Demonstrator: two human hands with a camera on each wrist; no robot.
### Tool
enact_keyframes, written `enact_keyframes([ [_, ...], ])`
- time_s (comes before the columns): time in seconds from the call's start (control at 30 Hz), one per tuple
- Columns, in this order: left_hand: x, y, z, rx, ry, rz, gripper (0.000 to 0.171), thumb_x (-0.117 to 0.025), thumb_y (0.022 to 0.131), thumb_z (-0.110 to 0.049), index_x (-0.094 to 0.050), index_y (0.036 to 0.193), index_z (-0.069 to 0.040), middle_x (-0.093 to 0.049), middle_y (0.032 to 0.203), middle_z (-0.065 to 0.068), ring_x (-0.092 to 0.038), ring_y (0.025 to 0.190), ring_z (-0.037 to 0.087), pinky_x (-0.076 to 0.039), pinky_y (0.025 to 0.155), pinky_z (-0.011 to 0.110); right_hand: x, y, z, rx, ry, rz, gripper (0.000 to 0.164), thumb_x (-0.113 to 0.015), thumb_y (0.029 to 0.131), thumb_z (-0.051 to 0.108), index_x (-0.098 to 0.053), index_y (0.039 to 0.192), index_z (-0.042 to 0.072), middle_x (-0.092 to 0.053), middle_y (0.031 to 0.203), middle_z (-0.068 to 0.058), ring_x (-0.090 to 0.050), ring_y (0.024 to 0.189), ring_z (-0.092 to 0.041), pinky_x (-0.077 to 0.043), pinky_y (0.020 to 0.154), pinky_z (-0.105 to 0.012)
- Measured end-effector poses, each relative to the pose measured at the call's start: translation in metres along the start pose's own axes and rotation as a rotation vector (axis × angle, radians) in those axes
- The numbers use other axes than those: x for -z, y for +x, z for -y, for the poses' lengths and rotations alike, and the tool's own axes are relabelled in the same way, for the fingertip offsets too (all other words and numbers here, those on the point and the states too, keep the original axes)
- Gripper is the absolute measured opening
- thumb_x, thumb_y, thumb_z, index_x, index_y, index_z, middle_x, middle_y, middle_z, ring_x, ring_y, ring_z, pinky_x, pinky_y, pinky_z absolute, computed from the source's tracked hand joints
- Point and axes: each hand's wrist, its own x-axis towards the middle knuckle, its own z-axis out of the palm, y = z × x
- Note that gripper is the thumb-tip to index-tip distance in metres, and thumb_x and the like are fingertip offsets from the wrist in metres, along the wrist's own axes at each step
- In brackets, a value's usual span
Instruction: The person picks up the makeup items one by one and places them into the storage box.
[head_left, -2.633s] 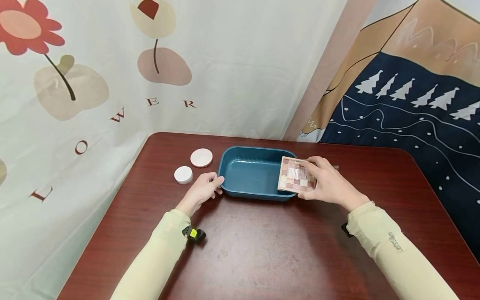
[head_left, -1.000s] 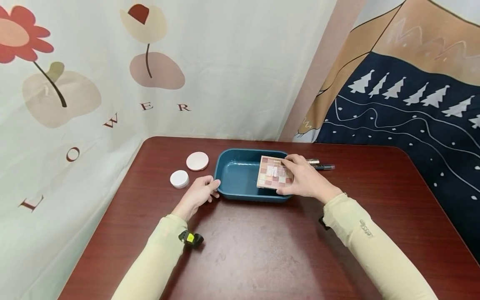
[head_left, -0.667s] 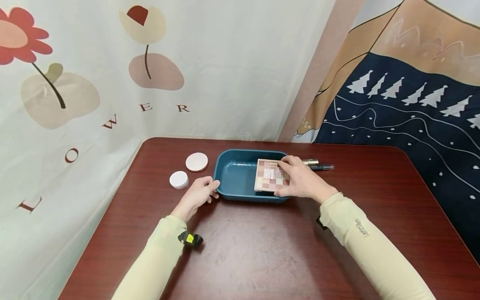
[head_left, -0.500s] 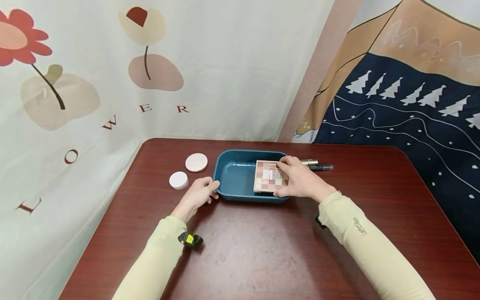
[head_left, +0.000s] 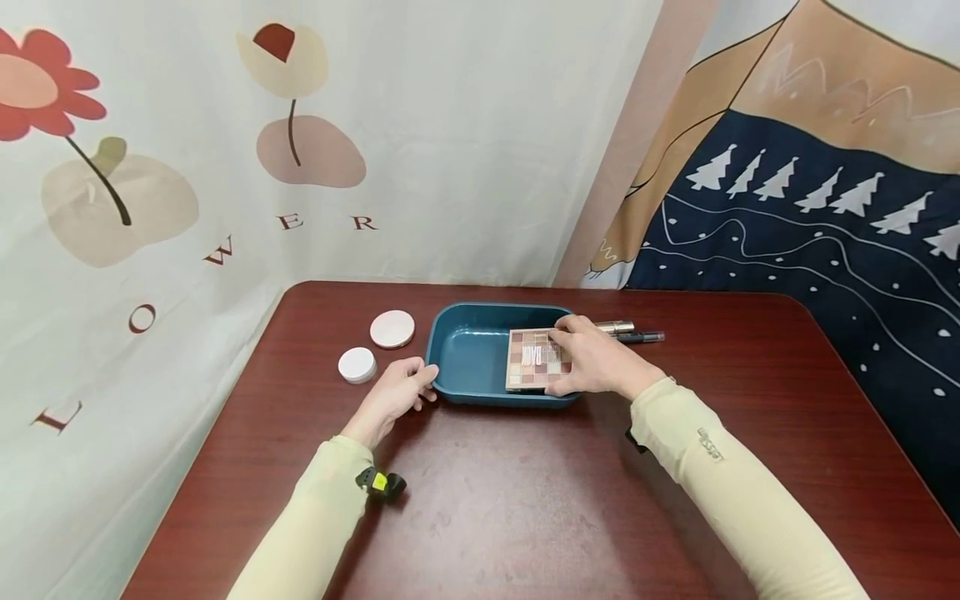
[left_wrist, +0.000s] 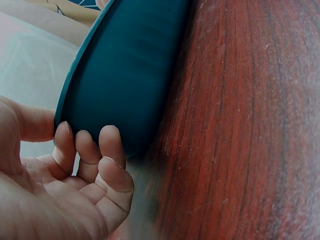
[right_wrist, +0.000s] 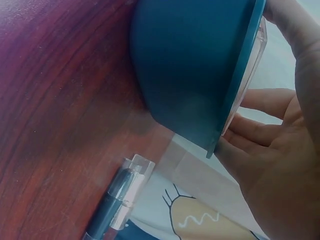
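Observation:
A teal plastic basin point(head_left: 468, 358) sits on the table near its far edge. At the basin's left end my left hand point(head_left: 395, 392) pinches the rim, thumb on one side and fingertips against the outer wall point(left_wrist: 125, 65) in the left wrist view. My right hand point(head_left: 600, 358) grips a square eyeshadow palette point(head_left: 528, 358) with a checkered lid, at the basin's right end. In the right wrist view a thin edge of the palette point(right_wrist: 245, 85) shows just past the rim; how deep the rest sits is hidden.
Two round white cosmetic containers, a larger one point(head_left: 392, 329) and a smaller one point(head_left: 357, 365), lie left of the basin. Right of it, beyond my right hand, are a gold-toned tube point(head_left: 618, 327) and a dark pen-like tube point(head_left: 641, 337). Printed curtains point(head_left: 465, 150) hang behind the table.
My right hand has carried the palette left and lowered it over the basin's right end, uncovering more of the two tubes. The left hand stays on the rim.

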Motion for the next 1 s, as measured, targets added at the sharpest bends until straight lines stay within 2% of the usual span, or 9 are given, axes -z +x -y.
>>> enact_keyframes([
  [0.33, 0.001, 0.001, 0.003, 0.002, -0.006, 0.003, 0.036, -0.055, 0.106, -0.015, -0.048, 0.072, -0.01, -0.066, 0.077, 0.008, -0.063, 0.071, 0.017, -0.045, 0.062, 0.028, 0.002, 0.009, 0.003, -0.003, -0.036, 0.085, 0.083, -0.086, 0.078, 0.045, -0.06, 0.14, -0.003, -0.054, 0.139, -0.021, -0.048, 0.124, -0.033, -0.051, 0.103, -0.047],
  [0.7, 0.002, 0.0, 0.003, 0.004, -0.003, 0.009, 0.036, -0.055, 0.107, -0.016, -0.048, 0.072, -0.009, -0.065, 0.08, 0.009, -0.065, 0.075, 0.019, -0.047, 0.063, 0.028, 0.0, 0.013, 0.007, 0.014, -0.075, 0.097, 0.078, -0.087, 0.077, 0.041, -0.062, 0.135, -0.005, -0.056, 0.134, -0.021, -0.052, 0.121, -0.033, -0.052, 0.101, -0.046],
  [1.0, 0.0, 0.001, 0.003, -0.018, 0.003, 0.001, 0.037, -0.056, 0.106, -0.015, -0.046, 0.071, -0.01, -0.065, 0.08, 0.008, -0.064, 0.074, 0.019, -0.046, 0.063, 0.029, -0.003, 0.017, 0.008, 0.02, -0.142, 0.121, 0.08, -0.087, 0.079, 0.038, -0.057, 0.141, -0.004, -0.057, 0.133, -0.022, -0.054, 0.119, -0.034, -0.051, 0.102, -0.047],
])
